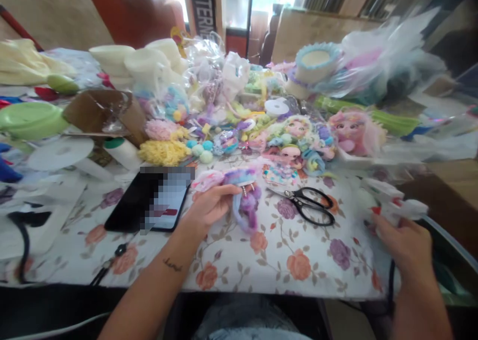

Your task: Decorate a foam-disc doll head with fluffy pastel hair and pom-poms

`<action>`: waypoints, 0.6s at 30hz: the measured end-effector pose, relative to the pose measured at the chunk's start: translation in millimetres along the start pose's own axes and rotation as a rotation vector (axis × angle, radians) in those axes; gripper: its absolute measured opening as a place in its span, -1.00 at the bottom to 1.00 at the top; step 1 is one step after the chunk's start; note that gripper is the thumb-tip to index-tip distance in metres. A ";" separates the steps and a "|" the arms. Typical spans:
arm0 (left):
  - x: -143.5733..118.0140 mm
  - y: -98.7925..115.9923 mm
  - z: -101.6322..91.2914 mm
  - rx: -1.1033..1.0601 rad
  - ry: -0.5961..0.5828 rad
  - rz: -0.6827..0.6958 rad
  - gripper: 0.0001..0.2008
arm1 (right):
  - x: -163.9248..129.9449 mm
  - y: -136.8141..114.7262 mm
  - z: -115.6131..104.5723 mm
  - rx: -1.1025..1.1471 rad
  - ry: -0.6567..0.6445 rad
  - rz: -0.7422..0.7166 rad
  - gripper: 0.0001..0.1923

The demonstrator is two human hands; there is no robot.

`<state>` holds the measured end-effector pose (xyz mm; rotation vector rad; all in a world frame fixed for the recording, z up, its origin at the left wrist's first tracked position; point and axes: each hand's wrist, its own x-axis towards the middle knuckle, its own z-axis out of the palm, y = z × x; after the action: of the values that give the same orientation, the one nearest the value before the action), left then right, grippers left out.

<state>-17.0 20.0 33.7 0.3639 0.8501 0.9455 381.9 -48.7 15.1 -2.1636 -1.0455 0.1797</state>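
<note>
My left hand (214, 204) is closed, pinching a fluffy purple-and-pink craft piece (246, 203) just above the tablecloth. Short strings of beads and a looped lilac strand hang from that piece. On the right, my right hand (405, 238) wraps round a white glue gun (398, 205) with red parts; motion blurs it somewhat. Between the hands lie black-handled scissors (311, 205), their blades pointing left. A pink-and-white fluffy piece (209, 179) rests behind my left fingers. Just beyond the scissors is a small heap of coloured beads (280, 173).
A tablet (130, 198) lies left of my left forearm. Doll-face decorations (297, 127), yellow pompom trim (164, 152), a cardboard box (106, 113) and plastic bags crowd the back. A white spool (61, 152) stands left. A black cord (391, 280) hangs below my right hand.
</note>
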 end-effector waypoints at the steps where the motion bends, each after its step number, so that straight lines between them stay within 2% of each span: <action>1: -0.1 0.3 -0.4 -0.005 -0.011 -0.001 -0.76 | -11.0 -6.9 -2.0 -0.013 0.042 0.053 -0.64; 2: -0.1 0.6 -0.9 -0.011 -0.018 0.001 -0.77 | -23.6 -15.5 -2.2 0.033 0.052 0.089 -0.68; 4: 0.2 1.7 -1.8 -0.027 -0.014 0.015 -0.80 | -50.8 -36.9 3.7 0.341 -0.023 0.035 -0.81; 6: 0.8 3.2 -2.8 -0.046 -0.003 0.033 -0.81 | -75.7 -61.7 17.5 0.649 -0.193 0.012 -0.88; 8: 1.4 4.9 -3.7 -0.066 0.002 0.042 -0.82 | -95.0 -86.1 35.2 0.784 -0.421 -0.008 -0.76; 9: 1.7 5.6 -4.1 -0.074 0.003 0.043 -0.82 | -102.5 -96.9 44.1 0.837 -0.495 -0.027 -0.74; 13: 2.6 8.0 -5.5 -0.069 0.017 0.052 -0.84 | -122.7 -122.2 69.7 0.885 -0.735 -0.074 -0.76; 18: 2.3 8.5 -4.9 -0.055 0.044 0.085 -0.81 | -140.1 -117.3 74.2 0.754 -0.865 -0.070 -0.71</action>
<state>-25.0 26.3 34.8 0.3350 0.8526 1.0565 185.1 -61.7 13.4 -1.3288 -1.2178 1.3287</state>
